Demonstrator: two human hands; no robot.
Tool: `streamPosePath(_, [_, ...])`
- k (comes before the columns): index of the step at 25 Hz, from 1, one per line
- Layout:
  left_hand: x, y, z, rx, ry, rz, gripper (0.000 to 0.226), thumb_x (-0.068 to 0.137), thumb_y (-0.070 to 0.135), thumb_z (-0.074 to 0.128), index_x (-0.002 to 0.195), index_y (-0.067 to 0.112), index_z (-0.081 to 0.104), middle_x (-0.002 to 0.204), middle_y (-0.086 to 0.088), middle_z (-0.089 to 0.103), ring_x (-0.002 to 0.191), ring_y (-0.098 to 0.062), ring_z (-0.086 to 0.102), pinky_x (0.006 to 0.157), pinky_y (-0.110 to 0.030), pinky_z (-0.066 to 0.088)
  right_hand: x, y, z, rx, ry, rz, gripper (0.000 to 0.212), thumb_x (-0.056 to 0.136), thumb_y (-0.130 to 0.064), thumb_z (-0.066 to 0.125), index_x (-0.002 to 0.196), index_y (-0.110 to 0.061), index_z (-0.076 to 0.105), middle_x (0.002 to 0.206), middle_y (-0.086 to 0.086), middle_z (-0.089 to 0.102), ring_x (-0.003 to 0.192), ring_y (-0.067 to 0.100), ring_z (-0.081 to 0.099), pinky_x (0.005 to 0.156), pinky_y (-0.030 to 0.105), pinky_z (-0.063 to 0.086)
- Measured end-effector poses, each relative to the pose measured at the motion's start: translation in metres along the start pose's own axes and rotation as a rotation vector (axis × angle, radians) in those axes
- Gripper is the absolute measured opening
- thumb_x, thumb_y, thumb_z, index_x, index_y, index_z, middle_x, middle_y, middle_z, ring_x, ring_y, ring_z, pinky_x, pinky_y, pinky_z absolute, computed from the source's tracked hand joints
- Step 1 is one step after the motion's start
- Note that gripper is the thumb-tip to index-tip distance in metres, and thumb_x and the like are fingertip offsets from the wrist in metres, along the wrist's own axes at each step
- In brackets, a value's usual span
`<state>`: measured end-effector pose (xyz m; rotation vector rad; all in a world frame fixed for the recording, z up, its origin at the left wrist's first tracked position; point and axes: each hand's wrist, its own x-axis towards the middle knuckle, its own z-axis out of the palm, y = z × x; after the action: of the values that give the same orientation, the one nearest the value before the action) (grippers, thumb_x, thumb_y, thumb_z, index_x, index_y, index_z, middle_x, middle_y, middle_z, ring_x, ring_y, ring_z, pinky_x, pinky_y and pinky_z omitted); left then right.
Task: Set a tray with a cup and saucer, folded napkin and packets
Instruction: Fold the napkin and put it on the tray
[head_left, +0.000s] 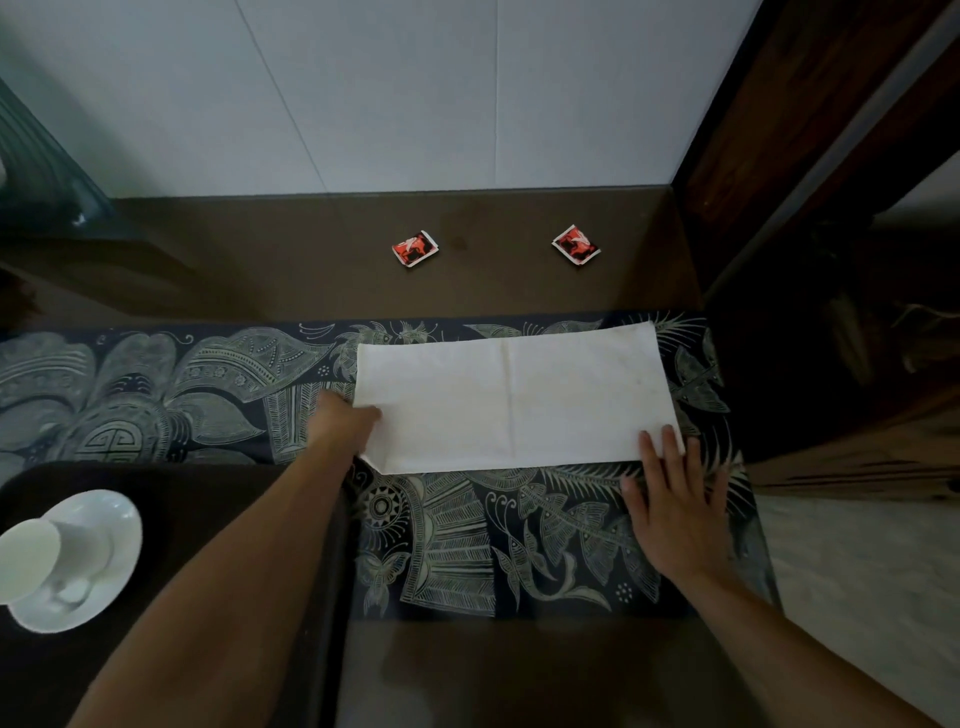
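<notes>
A white napkin (511, 397), folded into a long rectangle, lies flat on a dark patterned cloth (457, 545). My left hand (345, 421) grips its left edge, fingers tucked under the fabric. My right hand (675, 501) lies flat with straight fingers, fingertips on the napkin's near right corner. A dark tray (223, 499) sits at the lower left, holding a white saucer (111, 525) with a white cup (31, 558) tipped on it. Two red packets, one in the middle (414, 248) and one to the right (575, 245), lie on the brown tabletop beyond the cloth.
A pale wall rises behind the brown tabletop (260, 270). Dark wooden furniture (831, 208) stands close on the right. A dark greenish object (41, 171) stands at the far left. Pale floor shows at the lower right.
</notes>
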<state>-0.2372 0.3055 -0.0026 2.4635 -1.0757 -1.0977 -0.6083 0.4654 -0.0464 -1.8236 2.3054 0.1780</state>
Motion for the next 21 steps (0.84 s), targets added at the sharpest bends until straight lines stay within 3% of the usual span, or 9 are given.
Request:
streamPosePath(2, [0.001,0.001,-0.002,0.018,0.037,0.110,0.022,0.089,0.019,0.059,0.107,0.005,0.061,0.081,-0.008,0.063,0.068,-0.025,0.059,0.070,-0.039,0.055,-0.002,0.002,0.001,0.007,0.006,-0.005,0.067,0.095,-0.062,0.002,0.153,-0.031,-0.012,0.163,0.001,-0.013,0.149,0.028,-0.011,0.118,0.059,0.003])
streamPosePath(6, [-0.021,0.020,-0.006,-0.148,0.037,0.282,0.006,0.089,0.022,0.058,0.090,0.017,0.061,0.084,-0.001,0.063,0.068,-0.015,0.055,0.058,-0.027,0.041,-0.003,0.006,0.002,0.044,0.021,-0.016,0.067,0.096,-0.062,0.005,0.154,-0.031,-0.005,0.164,0.002,-0.007,0.150,0.028,-0.008,0.119,0.056,0.003])
streamPosePath(8, [-0.042,0.040,-0.004,-0.322,-0.055,0.324,0.005,0.086,0.017,0.059,0.082,0.019,0.062,0.077,0.002,0.063,0.065,-0.014,0.055,0.056,-0.026,0.042,-0.004,0.009,0.001,0.065,0.021,-0.046,0.066,0.096,-0.061,0.005,0.154,-0.032,-0.002,0.164,0.002,-0.006,0.150,0.028,-0.008,0.120,0.055,0.002])
streamPosePath(12, [-0.087,0.087,0.028,-0.488,-0.355,0.384,0.008,0.084,0.009,0.061,0.092,0.009,0.059,0.072,-0.005,0.061,0.056,-0.017,0.057,0.049,-0.028,0.050,-0.006,0.022,-0.001,0.061,0.028,-0.069,0.062,0.097,-0.059,0.006,0.154,-0.035,-0.002,0.164,0.001,-0.007,0.150,0.026,-0.009,0.118,0.060,0.003])
streamPosePath(16, [-0.122,0.132,0.095,-0.470,-0.450,0.401,0.011,0.084,0.007,0.062,0.080,0.013,0.054,0.048,-0.002,0.055,0.041,-0.018,0.050,0.038,-0.023,0.041,-0.006,0.030,0.002,0.050,0.040,-0.054,0.062,0.097,-0.058,0.006,0.154,-0.035,0.000,0.164,0.001,-0.003,0.150,0.026,-0.007,0.117,0.061,0.003])
streamPosePath(21, [-0.140,0.157,0.189,-0.321,-0.528,0.376,0.007,0.084,0.015,0.063,0.082,0.014,0.055,0.053,-0.006,0.063,0.044,-0.020,0.056,0.044,-0.028,0.050,-0.002,0.030,0.008,0.123,0.087,-0.023,0.070,0.096,-0.059,0.016,0.155,-0.022,0.010,0.163,0.000,0.014,0.150,0.022,0.006,0.118,0.058,0.005])
